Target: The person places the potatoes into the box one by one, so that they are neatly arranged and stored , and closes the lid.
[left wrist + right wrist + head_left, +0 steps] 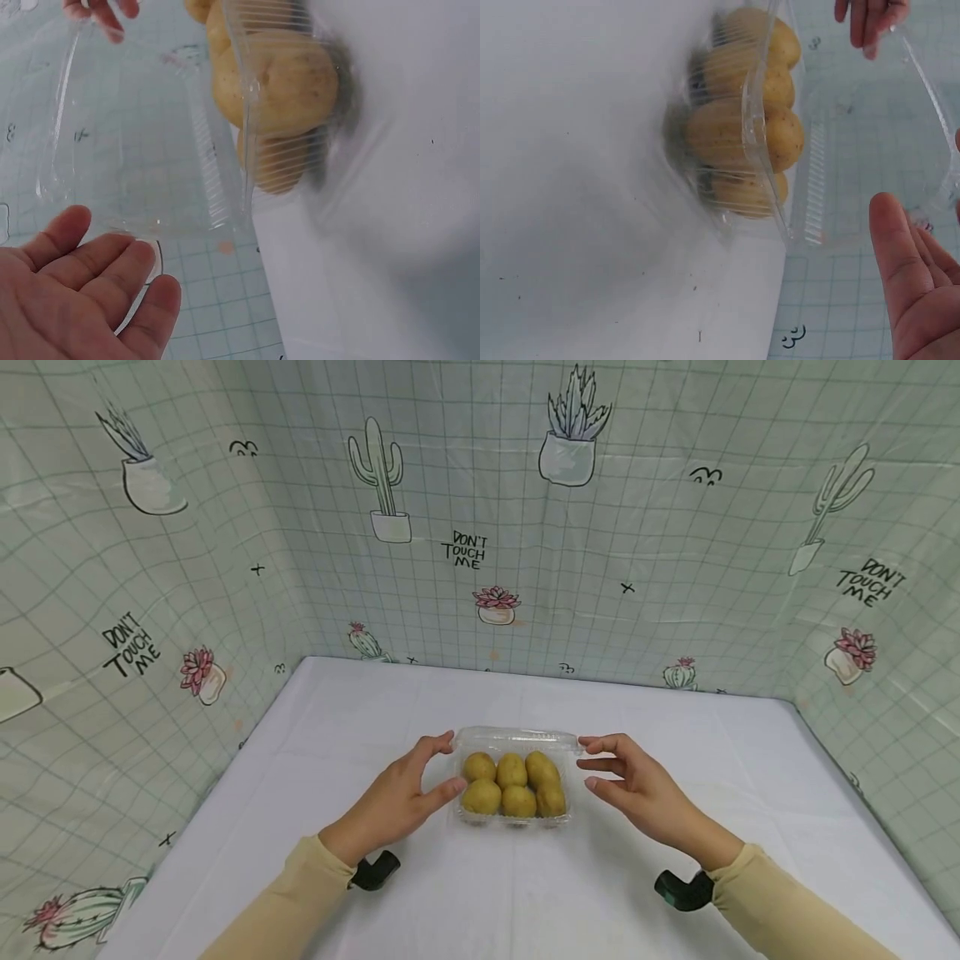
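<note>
A clear plastic clamshell box [455,817] stands on the white table, with several yellow potatoes [518,800] inside. Its see-through lid [135,127] is raised at the far side. My left hand [405,797] is at the box's left, thumb and fingers spread, with the fingertips close to the lid's left edge. On the other side, my right hand [645,789] has its fingers extended near the lid's right corner. Both hands seem at or almost at the lid's edges; firm contact cannot be told. The right wrist view shows the potatoes [727,133] through the ribbed wall.
White cloth covers the table [375,710]. A grid-patterned curtain [480,485] with cactus drawings rises behind it and along both sides. Dark bands [684,891] show at the wrists, beside beige sleeves [787,902].
</note>
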`<action>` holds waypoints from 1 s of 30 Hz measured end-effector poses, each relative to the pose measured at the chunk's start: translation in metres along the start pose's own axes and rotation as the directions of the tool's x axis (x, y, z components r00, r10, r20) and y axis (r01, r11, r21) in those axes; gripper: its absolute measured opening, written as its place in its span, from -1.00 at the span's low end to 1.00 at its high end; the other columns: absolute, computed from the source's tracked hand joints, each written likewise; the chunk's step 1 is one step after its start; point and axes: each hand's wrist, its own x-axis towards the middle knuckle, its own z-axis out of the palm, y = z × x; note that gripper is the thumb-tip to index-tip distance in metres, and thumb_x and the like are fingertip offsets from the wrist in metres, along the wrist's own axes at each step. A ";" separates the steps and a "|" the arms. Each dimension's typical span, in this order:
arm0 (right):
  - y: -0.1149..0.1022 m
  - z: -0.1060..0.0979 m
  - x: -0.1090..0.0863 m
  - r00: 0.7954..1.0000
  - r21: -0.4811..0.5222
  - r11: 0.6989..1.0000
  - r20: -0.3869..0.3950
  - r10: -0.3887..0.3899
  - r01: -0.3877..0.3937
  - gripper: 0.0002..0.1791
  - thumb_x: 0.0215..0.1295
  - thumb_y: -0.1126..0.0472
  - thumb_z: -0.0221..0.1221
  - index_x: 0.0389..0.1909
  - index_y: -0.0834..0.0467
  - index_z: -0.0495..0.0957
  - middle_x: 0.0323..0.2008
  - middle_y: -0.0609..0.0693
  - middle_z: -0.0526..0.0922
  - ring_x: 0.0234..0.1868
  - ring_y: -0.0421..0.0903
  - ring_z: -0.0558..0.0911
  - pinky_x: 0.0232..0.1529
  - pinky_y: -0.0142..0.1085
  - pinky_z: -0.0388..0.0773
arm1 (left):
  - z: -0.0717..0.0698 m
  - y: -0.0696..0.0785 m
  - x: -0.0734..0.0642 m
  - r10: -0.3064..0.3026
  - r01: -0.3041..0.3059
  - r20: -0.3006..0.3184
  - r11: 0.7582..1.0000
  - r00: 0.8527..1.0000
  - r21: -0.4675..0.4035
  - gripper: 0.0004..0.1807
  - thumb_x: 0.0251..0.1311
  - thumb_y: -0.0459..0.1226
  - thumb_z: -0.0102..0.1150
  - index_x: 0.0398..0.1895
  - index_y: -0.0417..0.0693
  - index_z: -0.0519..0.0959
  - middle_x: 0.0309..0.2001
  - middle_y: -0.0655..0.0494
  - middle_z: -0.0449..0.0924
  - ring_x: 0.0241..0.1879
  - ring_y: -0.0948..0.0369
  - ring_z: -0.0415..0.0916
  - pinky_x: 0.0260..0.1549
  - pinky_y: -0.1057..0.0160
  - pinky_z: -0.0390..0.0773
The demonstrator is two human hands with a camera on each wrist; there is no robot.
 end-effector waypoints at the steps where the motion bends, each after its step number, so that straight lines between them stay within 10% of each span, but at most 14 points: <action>1: 0.000 0.000 0.000 1.000 0.004 1.000 -0.002 0.002 -0.002 -0.63 0.42 0.41 0.15 0.17 0.28 0.31 0.36 0.24 0.33 0.24 0.22 0.50 0.08 -0.25 0.55 | 0.000 0.000 0.000 0.000 -0.001 -0.001 1.000 1.000 -0.006 -0.31 0.38 0.14 0.10 0.39 -0.03 0.24 0.42 0.09 0.32 0.38 0.05 0.26 0.26 -0.12 0.32; 30: 0.012 0.013 -0.005 0.998 -0.161 0.985 -0.035 0.055 -0.060 -0.85 0.45 0.16 0.20 -0.07 0.11 0.57 0.25 0.09 0.48 0.19 0.06 0.52 -0.11 -0.24 0.63 | 0.013 -0.010 -0.005 -0.053 0.052 0.010 0.995 0.999 0.085 -0.29 0.36 0.13 0.14 0.41 -0.12 0.35 0.35 -0.01 0.40 0.34 -0.02 0.33 0.22 -0.11 0.38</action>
